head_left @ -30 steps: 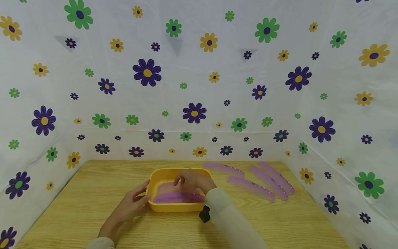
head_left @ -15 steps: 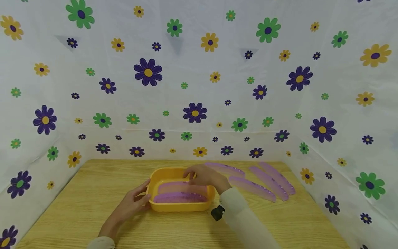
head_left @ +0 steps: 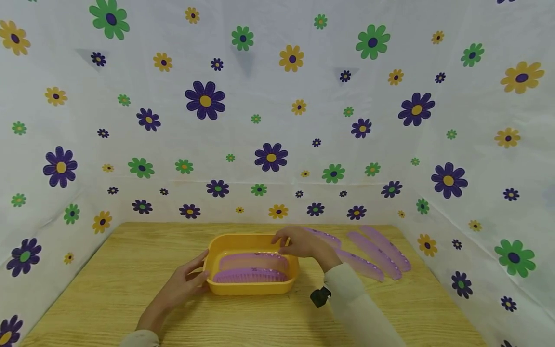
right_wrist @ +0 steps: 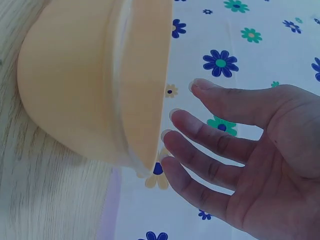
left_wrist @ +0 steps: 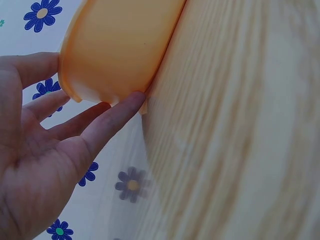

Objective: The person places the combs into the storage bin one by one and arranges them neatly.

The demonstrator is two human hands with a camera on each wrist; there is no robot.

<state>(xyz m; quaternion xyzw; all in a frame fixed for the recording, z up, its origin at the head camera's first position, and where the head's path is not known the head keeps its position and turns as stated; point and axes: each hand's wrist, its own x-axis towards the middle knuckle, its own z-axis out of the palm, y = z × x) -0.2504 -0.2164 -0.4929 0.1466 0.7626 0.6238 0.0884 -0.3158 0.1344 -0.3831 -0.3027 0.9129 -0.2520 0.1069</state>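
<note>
Hands on both ends of the yellow basin [head_left: 251, 288]. Left hand [head_left: 179, 286] has straight, relaxed fingers [left_wrist: 107, 120] resting against the basin's left wall, thumb up by the rim; nothing clamped. Right hand [head_left: 303, 245] hovers over the basin's right rim, fingers [right_wrist: 210, 142] extended and slightly spread, grasping nothing; fingertips sit just beside the rim edge in the right wrist view, contact unclear.

Basin sits mid-table on the wooden tabletop [head_left: 130, 270], between the two hands. Two purple combs [head_left: 251, 274] lie inside it, lengthwise, side by side, just below the right fingertips.

Behind and right of the right hand: loose purple combs [head_left: 381, 253] lying flat on the table in a diagonal row, near one another; the closest ones are partly hidden by the hand and wrist. Small black device [head_left: 320, 297] on the right sleeve, near the basin's right corner.

Open room: bare wood left of the left fingers out to the floral backdrop [head_left: 269, 120], and a strip in front of the basin toward the near table edge. Backdrop closes off back and both sides.
</note>
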